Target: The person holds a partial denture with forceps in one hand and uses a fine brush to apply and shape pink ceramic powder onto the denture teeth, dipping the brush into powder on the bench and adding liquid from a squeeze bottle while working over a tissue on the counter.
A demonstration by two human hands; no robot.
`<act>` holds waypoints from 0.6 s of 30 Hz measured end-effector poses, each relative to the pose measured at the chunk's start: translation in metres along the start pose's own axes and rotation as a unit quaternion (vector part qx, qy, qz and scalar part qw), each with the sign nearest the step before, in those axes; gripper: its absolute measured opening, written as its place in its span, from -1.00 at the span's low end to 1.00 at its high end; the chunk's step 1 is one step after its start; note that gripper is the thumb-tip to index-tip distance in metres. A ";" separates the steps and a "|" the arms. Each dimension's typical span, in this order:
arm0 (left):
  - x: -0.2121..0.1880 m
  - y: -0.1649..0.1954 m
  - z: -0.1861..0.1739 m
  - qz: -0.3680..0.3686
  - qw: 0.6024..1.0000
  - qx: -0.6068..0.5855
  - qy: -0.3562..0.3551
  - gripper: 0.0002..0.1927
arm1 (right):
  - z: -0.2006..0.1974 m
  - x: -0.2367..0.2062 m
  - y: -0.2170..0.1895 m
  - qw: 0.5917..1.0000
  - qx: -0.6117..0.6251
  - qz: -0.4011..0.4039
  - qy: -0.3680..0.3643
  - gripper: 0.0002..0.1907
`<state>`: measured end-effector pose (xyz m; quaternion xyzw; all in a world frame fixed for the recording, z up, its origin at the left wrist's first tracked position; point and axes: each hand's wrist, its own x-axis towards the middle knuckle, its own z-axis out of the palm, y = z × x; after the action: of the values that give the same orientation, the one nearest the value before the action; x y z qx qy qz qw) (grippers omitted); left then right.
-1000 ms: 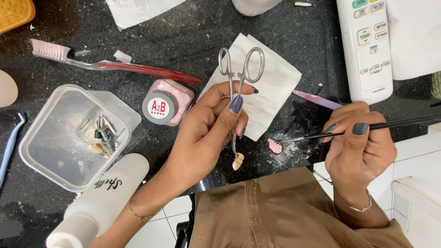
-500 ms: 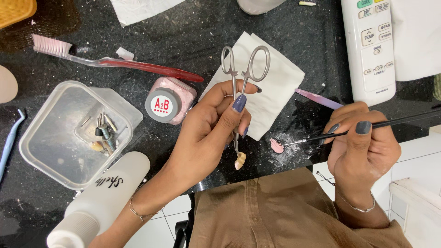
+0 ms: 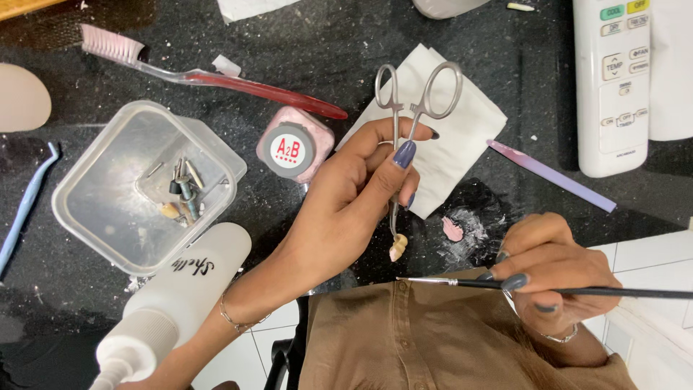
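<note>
Left hand held forceps gripping a tooth piece; right hand held a fine brush.

The left hand point(image 3: 354, 195) was closed around the steel forceps point(image 3: 406, 137), ring handles pointing away from the person, tip down and clamped on a small cream tooth piece point(image 3: 398, 248) above the dark counter point(image 3: 303, 43). The right hand point(image 3: 552, 271) pinched a thin black brush point(image 3: 548, 289) lying level, its tip point(image 3: 401, 279) just below the tooth piece, apart from it. A pink blob point(image 3: 452, 230) in white powder lay between the hands. A white tissue point(image 3: 462, 137) lay under the forceps handles; a pink jar point(image 3: 294, 146), a clear tub point(image 3: 137, 188) of burs, a white bottle point(image 3: 173, 296) and a red toothbrush point(image 3: 216, 76) lay to the left.
</note>
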<state>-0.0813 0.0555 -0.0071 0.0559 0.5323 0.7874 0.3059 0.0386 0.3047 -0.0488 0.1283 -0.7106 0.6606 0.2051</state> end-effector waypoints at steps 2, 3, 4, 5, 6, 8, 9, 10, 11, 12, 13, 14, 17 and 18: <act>-0.002 0.000 -0.002 -0.006 1.000 0.001 0.002 -0.68 | 0.002 -0.002 -0.004 1.000 -0.024 0.019 -0.004 -0.68; -0.002 0.000 -0.003 -0.008 1.000 0.002 0.003 -0.68 | 0.003 -0.002 -0.006 0.999 -0.032 0.027 -0.006 -0.68; -0.003 0.000 -0.004 -0.005 1.000 0.000 0.002 -0.69 | 0.003 -0.002 -0.007 0.999 -0.040 0.036 -0.009 -0.68; -0.003 -0.001 -0.005 -0.002 1.000 -0.003 0.001 -0.69 | 0.003 -0.003 -0.009 0.998 -0.043 0.046 -0.013 -0.67; -0.004 -0.001 -0.006 0.000 1.000 -0.006 -0.001 -0.70 | 0.002 -0.003 -0.008 0.998 -0.048 0.048 -0.015 -0.67; -0.004 -0.002 -0.006 0.019 1.000 -0.004 -0.001 -0.70 | 0.002 -0.004 -0.008 0.997 -0.057 0.042 -0.017 -0.68; -0.004 -0.003 -0.007 0.028 1.000 -0.004 -0.002 -0.71 | 0.002 -0.005 -0.007 0.997 -0.063 0.039 -0.017 -0.68; -0.005 -0.003 -0.007 0.025 1.000 0.002 0.000 -0.70 | 0.003 -0.006 -0.007 0.997 -0.069 0.037 -0.017 -0.69; -0.004 -0.004 -0.007 0.022 1.000 0.008 0.001 -0.70 | 0.002 -0.006 -0.006 0.996 -0.075 0.039 -0.018 -0.69; -0.004 -0.005 -0.007 0.019 1.000 0.014 0.002 -0.70 | 0.003 -0.008 -0.007 0.996 -0.079 0.043 -0.017 -0.70; -0.005 -0.005 -0.008 0.022 1.000 0.011 0.003 -0.71 | 0.002 -0.008 -0.007 0.995 -0.083 0.048 -0.017 -0.70; -0.005 -0.006 -0.008 0.025 1.000 0.007 0.003 -0.71 | 0.003 -0.009 -0.008 0.995 -0.085 0.055 -0.016 -0.70; -0.005 -0.006 -0.009 0.025 1.000 0.008 0.001 -0.71 | 0.001 -0.010 -0.010 0.993 -0.093 0.062 -0.024 -0.70; -0.006 -0.006 -0.010 0.023 1.000 0.010 0.001 -0.71 | 0.001 -0.010 -0.010 0.993 -0.093 0.060 -0.028 -0.70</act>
<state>-0.0781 0.0460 -0.0149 0.0701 0.5387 0.7890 0.2870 0.0518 0.3017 -0.0445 0.0838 -0.7809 0.5991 0.1560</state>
